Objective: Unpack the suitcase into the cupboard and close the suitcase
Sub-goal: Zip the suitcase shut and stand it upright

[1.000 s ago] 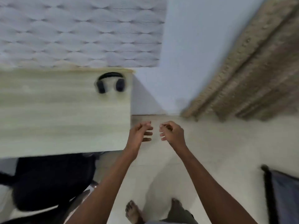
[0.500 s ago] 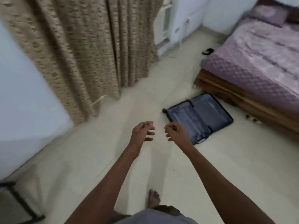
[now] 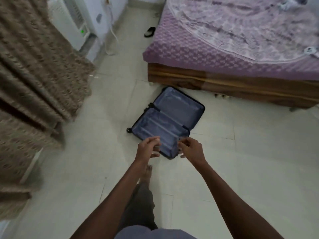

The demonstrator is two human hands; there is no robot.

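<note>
The suitcase [image 3: 166, 122] is laid open and looks bare on the floor [image 3: 241, 152] near the bed [image 3: 233, 78], so with both hands [image 3: 146, 150] [image 3: 192, 150] loose and holding nothing, one half should be lifted and folded gently over the other.

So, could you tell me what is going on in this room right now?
A person is standing over an open suitcase that lies flat on the tiled floor beside the bed. Both halves look empty. The left hand and right hand are held out in front, holding nothing. Closing the suitcase seems to be what is left.
</note>
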